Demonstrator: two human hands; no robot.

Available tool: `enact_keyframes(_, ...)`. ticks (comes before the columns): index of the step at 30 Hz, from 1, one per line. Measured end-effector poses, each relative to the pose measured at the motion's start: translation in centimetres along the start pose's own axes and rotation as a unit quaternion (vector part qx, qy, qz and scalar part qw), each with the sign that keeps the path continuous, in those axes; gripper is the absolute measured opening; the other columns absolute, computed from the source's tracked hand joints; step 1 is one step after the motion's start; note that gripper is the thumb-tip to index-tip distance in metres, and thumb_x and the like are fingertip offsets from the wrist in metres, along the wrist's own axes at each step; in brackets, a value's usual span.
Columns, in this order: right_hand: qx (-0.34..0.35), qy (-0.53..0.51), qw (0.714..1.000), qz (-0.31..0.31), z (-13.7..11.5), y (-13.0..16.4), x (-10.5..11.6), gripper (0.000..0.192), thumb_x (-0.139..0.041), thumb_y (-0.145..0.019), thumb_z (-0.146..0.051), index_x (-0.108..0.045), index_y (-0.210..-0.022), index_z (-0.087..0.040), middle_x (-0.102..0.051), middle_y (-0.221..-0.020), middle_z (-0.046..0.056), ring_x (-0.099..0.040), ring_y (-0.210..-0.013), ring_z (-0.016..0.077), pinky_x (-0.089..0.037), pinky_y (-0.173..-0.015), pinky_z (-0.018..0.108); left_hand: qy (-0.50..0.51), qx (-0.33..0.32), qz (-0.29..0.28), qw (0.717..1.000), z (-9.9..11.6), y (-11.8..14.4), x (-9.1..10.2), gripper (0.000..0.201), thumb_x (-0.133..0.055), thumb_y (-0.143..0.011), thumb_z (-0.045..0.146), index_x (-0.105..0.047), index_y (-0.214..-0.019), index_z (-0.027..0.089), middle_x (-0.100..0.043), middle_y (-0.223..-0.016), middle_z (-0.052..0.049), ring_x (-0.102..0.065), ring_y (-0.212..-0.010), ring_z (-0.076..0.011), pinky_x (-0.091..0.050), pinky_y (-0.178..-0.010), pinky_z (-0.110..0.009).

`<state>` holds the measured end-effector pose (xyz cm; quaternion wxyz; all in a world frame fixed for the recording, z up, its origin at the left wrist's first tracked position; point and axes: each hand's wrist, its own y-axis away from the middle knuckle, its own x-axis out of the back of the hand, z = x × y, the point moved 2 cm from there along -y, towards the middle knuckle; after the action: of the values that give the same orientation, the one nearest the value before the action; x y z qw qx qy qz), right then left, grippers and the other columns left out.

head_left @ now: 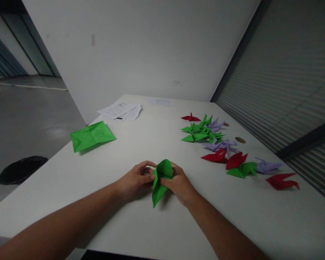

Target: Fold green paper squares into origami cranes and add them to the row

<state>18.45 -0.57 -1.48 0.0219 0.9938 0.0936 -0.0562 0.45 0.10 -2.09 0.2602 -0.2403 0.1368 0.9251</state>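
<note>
A partly folded piece of green origami paper (164, 169) is held just over the white table (97, 202), between my two hands. One pointed end of it hangs down toward me and its upper part bulges open. My left hand (138, 178) pinches its left edge between thumb and fingers. On the other side my right hand (180, 182) grips it, with the thumb pressed into the middle fold and the fingers hidden behind the paper.
Several folded paper cranes, green (200, 131), red (281, 181) and purple (268, 166), lie along the right side. A creased green sheet (93, 136) rests at the left edge, with printed papers (119, 110) behind it. A black-lined bin (21, 169) stands on the floor.
</note>
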Motion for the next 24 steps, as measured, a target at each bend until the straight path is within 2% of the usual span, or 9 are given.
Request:
enact_keyframes(9, 0.007, 0.038, 0.999, -0.001, 0.19, -0.03, 0.26, 0.035, -0.084, -0.068, -0.029, -0.06, -0.092, -0.023, -0.064, -0.076, -0.004, -0.061, -0.067, 0.0166, -0.048, -0.061, 0.028, -0.079, -0.031, 0.036, 0.996, 0.17, 0.18, -0.08, 0.033, -0.083, -0.08, 0.029, -0.065, -0.105, 0.019, -0.069, -0.086, -0.003, -0.064, -0.074, -0.0147, -0.052, -0.07, -0.029)
enact_keyframes(16, 0.059, 0.135, 0.989, -0.015, 0.22, -0.05, 0.78, 0.041, -0.08, -0.072, -0.028, -0.058, -0.106, -0.024, -0.066, -0.087, 0.001, -0.064, -0.077, 0.0204, -0.051, -0.067, 0.031, -0.111, -0.042, 0.058, 0.991, 0.2, 0.14, -0.13, 0.036, -0.082, -0.079, 0.029, -0.06, -0.106, 0.02, -0.069, -0.081, -0.001, -0.063, -0.067, -0.0149, -0.052, -0.065, -0.029)
enact_keyframes(24, 0.015, 0.011, 1.0, 0.001, -0.24, 0.13, 0.5, 0.04, -0.082, -0.074, -0.033, -0.058, -0.105, -0.024, -0.064, -0.082, -0.002, -0.059, -0.069, 0.0154, -0.047, -0.061, 0.027, -0.028, -0.045, 0.033, 0.998, 0.43, 0.37, -0.39, 0.022, -0.08, -0.082, 0.027, -0.065, -0.096, 0.019, -0.065, -0.086, -0.002, -0.062, -0.076, -0.0148, -0.049, -0.068, -0.026)
